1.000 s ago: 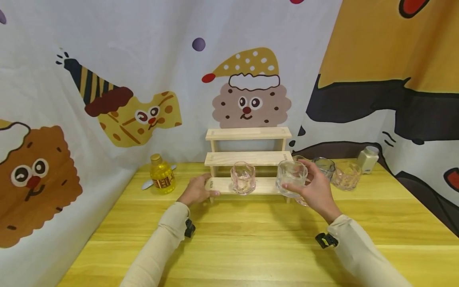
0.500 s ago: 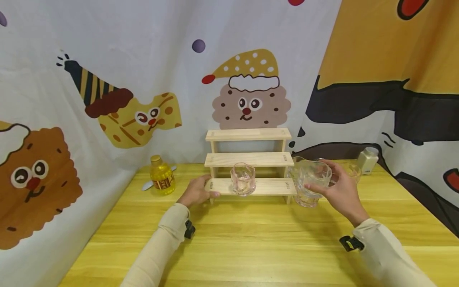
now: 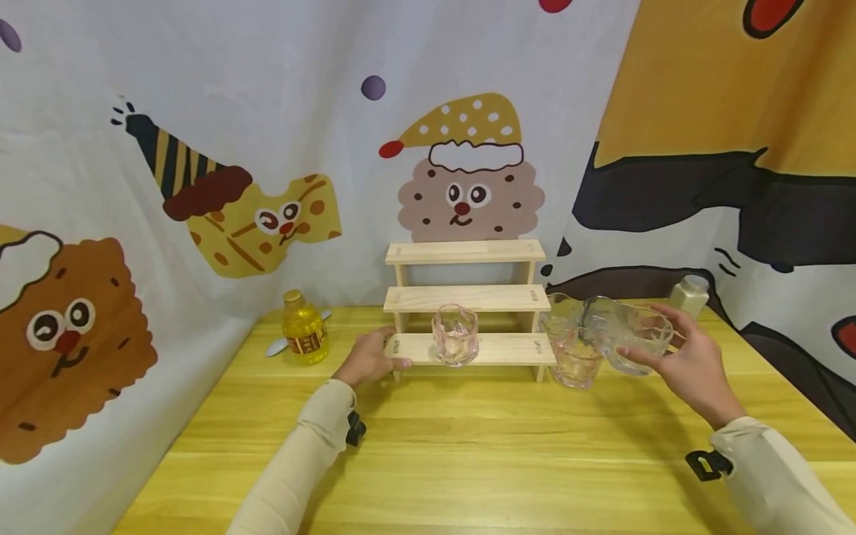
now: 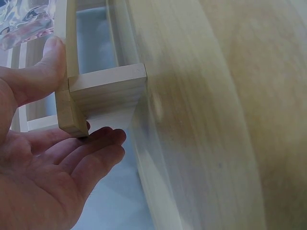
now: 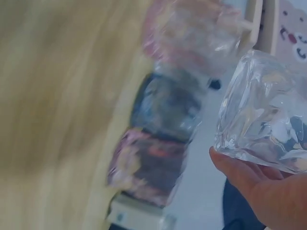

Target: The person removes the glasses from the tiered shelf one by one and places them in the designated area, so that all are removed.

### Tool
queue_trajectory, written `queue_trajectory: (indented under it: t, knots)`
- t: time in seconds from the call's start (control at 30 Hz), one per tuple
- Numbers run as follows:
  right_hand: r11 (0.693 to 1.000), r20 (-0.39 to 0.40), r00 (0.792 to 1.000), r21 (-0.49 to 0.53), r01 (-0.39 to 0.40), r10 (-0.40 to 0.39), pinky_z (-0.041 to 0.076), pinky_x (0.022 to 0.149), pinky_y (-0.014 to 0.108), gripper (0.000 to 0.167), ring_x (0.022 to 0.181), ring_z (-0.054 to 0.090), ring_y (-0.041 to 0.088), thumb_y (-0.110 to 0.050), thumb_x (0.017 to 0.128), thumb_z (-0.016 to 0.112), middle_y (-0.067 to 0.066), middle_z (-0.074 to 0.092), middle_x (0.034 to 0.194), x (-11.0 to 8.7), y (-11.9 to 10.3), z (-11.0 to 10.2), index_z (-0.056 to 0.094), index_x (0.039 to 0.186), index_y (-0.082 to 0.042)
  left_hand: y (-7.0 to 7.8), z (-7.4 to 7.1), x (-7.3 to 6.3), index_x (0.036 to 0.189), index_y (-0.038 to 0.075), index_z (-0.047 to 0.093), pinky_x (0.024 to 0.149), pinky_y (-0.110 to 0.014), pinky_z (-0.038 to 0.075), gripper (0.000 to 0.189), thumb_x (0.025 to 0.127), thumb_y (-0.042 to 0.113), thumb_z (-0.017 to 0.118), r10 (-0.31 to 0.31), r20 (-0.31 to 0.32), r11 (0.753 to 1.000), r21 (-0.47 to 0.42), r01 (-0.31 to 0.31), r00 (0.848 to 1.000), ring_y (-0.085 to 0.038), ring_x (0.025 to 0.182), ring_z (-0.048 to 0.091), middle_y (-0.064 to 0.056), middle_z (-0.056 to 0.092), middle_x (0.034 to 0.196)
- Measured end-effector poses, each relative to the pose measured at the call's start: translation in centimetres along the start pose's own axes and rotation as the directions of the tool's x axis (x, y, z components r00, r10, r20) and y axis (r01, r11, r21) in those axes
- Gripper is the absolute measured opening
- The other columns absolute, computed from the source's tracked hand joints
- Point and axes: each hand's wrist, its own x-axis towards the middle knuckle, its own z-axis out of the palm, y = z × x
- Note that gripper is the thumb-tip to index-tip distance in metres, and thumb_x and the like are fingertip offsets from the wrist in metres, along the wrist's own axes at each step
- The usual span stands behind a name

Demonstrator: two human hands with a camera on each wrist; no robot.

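My left hand (image 3: 368, 360) grips the left end of the lowest shelf of a three-step wooden rack (image 3: 467, 299). In the left wrist view its thumb lies over the shelf board (image 4: 72, 103) and the fingers reach underneath. My right hand (image 3: 698, 368) holds a clear wavy-sided drinking glass (image 3: 631, 338), thumb at the near side, to the right of the rack. That glass (image 5: 268, 115) is close up in the right wrist view. A pinkish glass (image 3: 456, 343) stands on the lowest shelf, left of its middle.
Beside the rack's right end stand a pink glass (image 3: 576, 364) and a dark grey glass (image 5: 168, 105); another pink glass (image 5: 148, 165) follows. A white jar (image 3: 689, 296) stands far right. At left are a yellow bottle (image 3: 304, 331) and a spoon (image 3: 276, 346). A printed curtain hangs behind.
My right hand has carried the clear glass rightward, from in front of the lowest shelf's right end to beyond the glasses beside the rack. My left hand stays on the shelf end.
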Motion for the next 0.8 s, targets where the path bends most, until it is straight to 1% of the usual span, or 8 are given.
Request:
queue_trajectory:
  t: [0.13,0.23,0.3,0.4,0.47,0.53,0.6,0.8]
  knots:
    - [1.000,0.025,0.999,0.014,-0.021,0.021,0.038,0.098,0.073,0.100,0.129,0.040,0.061,-0.039,0.084,0.082,0.033,0.045,0.143,0.2,1.6,-0.4,0.025,0.158,-0.003,0.1,0.0,0.0,0.145,0.005,0.051,0.088,-0.043,0.053,0.071,0.086,0.030,0.081,-0.001,-0.002,1.000,0.001,0.001,1.000,-0.024,0.098,0.064,-0.015,0.068,0.119]
    - [1.000,0.051,0.999,0.008,-0.015,0.015,0.040,0.094,0.071,0.101,0.128,0.040,0.061,-0.039,0.084,0.082,0.032,0.046,0.141,0.4,2.5,-0.4,0.023,0.158,-0.003,0.1,0.0,-0.1,0.145,0.005,0.051,0.090,-0.044,0.053,0.071,0.086,0.030,0.081,-0.005,-0.005,1.000,0.005,0.005,1.000,-0.025,0.100,0.065,-0.016,0.067,0.123]
    - [1.000,0.063,0.998,-0.021,0.001,0.001,0.049,0.087,0.061,0.102,0.124,0.045,0.057,-0.038,0.083,0.083,0.031,0.050,0.137,0.5,3.0,-0.2,0.024,0.158,-0.002,0.1,0.0,-0.1,0.145,0.004,0.051,0.089,-0.044,0.053,0.071,0.086,0.029,0.081,-0.004,-0.005,1.000,0.005,0.004,1.000,-0.026,0.100,0.065,-0.017,0.067,0.122]
    - [0.997,0.085,0.996,-0.075,0.024,-0.017,0.050,0.077,0.051,0.104,0.116,0.050,0.053,-0.038,0.082,0.084,0.032,0.053,0.132,0.6,3.6,0.5,0.023,0.156,0.002,0.2,0.0,-0.2,0.144,0.003,0.051,0.090,-0.045,0.053,0.071,0.086,0.029,0.081,0.000,-0.007,1.000,0.010,0.000,1.000,-0.028,0.102,0.065,-0.017,0.067,0.123]
    - [0.995,0.098,0.995,-0.096,0.039,-0.030,0.050,0.076,0.051,0.104,0.112,0.053,0.050,-0.036,0.081,0.085,0.032,0.055,0.129,0.7,3.9,1.0,0.024,0.155,0.005,0.2,0.0,-0.1,0.144,0.003,0.051,0.091,-0.046,0.053,0.071,0.086,0.029,0.081,-0.001,-0.009,1.000,0.011,0.001,1.000,-0.028,0.104,0.064,-0.018,0.067,0.124]
    - [0.993,0.114,0.993,-0.104,0.047,-0.035,0.048,0.080,0.058,0.103,0.111,0.053,0.051,-0.034,0.080,0.086,0.034,0.055,0.127,0.8,4.0,1.4,0.025,0.154,0.006,0.2,0.1,-0.1,0.144,0.003,0.052,0.093,-0.046,0.053,0.071,0.086,0.029,0.081,-0.001,-0.011,1.000,0.017,0.001,1.000,-0.029,0.106,0.064,-0.018,0.067,0.125]
    - [0.992,0.123,0.991,-0.109,0.056,-0.043,0.048,0.082,0.060,0.101,0.111,0.054,0.051,-0.032,0.080,0.086,0.034,0.055,0.126,0.8,4.1,1.7,0.027,0.153,0.007,0.1,0.2,-0.1,0.144,0.003,0.052,0.094,-0.047,0.052,0.070,0.086,0.029,0.081,0.002,-0.009,1.000,0.025,-0.002,1.000,-0.029,0.107,0.064,-0.018,0.067,0.125]
    - [0.988,0.147,0.986,-0.122,0.093,-0.075,0.052,0.078,0.057,0.099,0.108,0.057,0.048,-0.032,0.078,0.087,0.035,0.056,0.125,1.2,4.2,2.3,0.033,0.150,0.009,0.0,0.1,0.0,0.143,0.003,0.052,0.091,-0.046,0.052,0.070,0.085,0.030,0.081,0.005,-0.007,1.000,0.019,-0.005,1.000,-0.028,0.103,0.064,-0.018,0.067,0.123]
